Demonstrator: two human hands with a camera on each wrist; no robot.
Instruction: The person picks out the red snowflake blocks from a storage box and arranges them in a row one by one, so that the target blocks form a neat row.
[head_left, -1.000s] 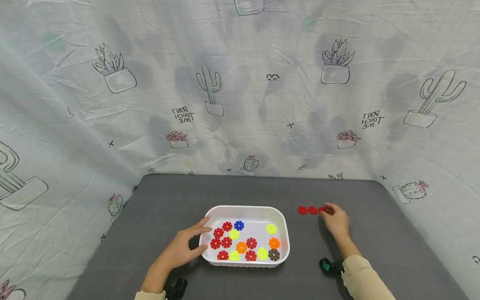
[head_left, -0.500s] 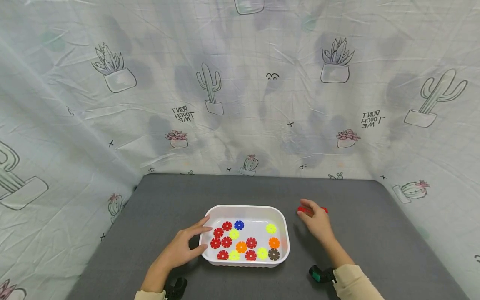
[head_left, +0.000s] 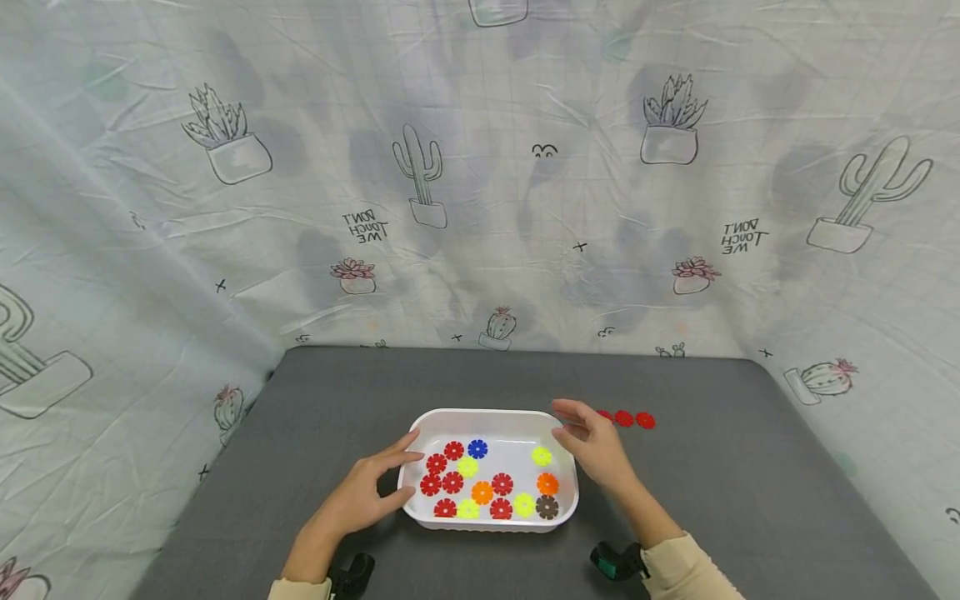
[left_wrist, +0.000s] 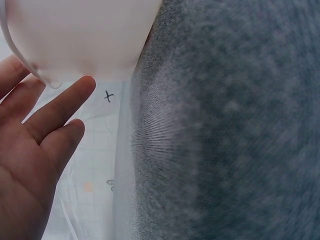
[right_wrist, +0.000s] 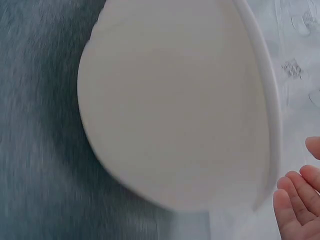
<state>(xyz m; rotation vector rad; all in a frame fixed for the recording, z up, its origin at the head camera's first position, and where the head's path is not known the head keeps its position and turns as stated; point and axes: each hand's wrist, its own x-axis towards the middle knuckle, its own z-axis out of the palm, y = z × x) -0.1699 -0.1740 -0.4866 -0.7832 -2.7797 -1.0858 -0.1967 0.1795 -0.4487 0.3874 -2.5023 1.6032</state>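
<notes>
My right hand (head_left: pixel 596 446) hovers with an open, empty grip over the right end of the white tray (head_left: pixel 491 417). My left hand (head_left: pixel 366 493), fingers relaxed, rests against the tray's left wall. Inside the tray lie the coloured flower discs (head_left: pixel 491 485); three red discs (head_left: pixel 625 417) sit in a row on the grey table (head_left: pixel 750 483), just right of the tray. Risk: my descending wrist may nudge that row, or my fingers may lift two overlapping discs at once.

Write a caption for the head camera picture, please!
Two hands at a white tub of colourful flower discs, red discs lined up beside it.
</notes>
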